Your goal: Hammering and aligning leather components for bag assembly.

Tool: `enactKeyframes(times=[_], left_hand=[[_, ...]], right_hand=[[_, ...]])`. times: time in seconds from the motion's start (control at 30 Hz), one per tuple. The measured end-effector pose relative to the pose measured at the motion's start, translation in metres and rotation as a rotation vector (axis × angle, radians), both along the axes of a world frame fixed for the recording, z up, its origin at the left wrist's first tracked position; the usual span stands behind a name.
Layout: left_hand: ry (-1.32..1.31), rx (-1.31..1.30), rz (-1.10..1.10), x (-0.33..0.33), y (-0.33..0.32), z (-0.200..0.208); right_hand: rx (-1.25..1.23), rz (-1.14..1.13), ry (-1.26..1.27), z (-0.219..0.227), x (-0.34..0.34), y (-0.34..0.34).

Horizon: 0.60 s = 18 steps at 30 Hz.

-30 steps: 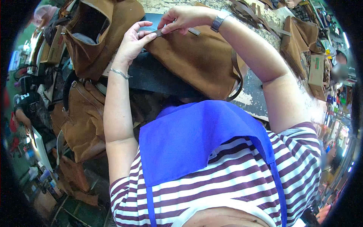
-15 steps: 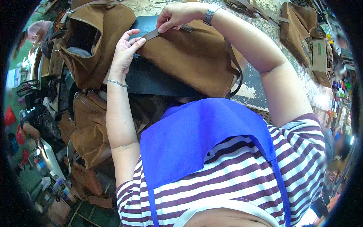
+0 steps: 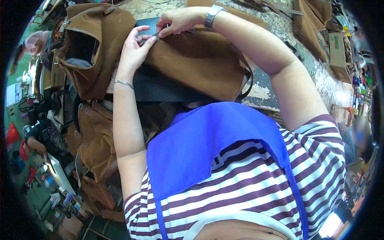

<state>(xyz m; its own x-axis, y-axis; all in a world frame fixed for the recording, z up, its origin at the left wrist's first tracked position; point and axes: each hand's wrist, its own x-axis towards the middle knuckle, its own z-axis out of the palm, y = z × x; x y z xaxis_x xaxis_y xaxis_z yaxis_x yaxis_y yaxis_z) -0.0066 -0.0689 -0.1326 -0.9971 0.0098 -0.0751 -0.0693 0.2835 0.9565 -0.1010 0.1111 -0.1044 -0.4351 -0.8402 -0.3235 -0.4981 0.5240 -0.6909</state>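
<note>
A large brown bag (image 3: 196, 60) lies on its side before me, on a dark sheet (image 3: 168, 88) over the worktable. At the bag's far left corner, a short bit of dark strap (image 3: 156, 36) shows between my fingertips. My left hand (image 3: 136, 48) pinches it between thumb and forefinger, its other fingers loosely curled. Right beside it, my right hand (image 3: 176, 21) pinches the same strap from the far side, fingers bent. The fingers cover most of the strap, so its ends are hidden.
Another brown bag (image 3: 105, 32) stands gaping at the left, near my left hand. More brown bags (image 3: 96, 140) are piled below the table's left edge. At the far right are brown pieces (image 3: 312, 28) and a cardboard box (image 3: 340, 54). A person's arm (image 3: 37, 146) shows at far left.
My right hand has moved left, close against my left hand. Less of the strap shows between them. Both hands still pinch it.
</note>
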Motion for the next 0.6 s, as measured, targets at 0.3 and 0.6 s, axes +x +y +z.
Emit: enactKeyframes(times=[0.3, 0.6], left_hand=[[-0.053, 0.029, -0.143, -0.013, -0.006, 0.007], [-0.051, -0.195, -0.410, -0.077, -0.046, 0.009]], right_hand=[[0.299, -0.356, 0.402, 0.005, -0.043, 0.185], [0.247, -0.738, -0.142, 0.012, 0.056, 0.240]])
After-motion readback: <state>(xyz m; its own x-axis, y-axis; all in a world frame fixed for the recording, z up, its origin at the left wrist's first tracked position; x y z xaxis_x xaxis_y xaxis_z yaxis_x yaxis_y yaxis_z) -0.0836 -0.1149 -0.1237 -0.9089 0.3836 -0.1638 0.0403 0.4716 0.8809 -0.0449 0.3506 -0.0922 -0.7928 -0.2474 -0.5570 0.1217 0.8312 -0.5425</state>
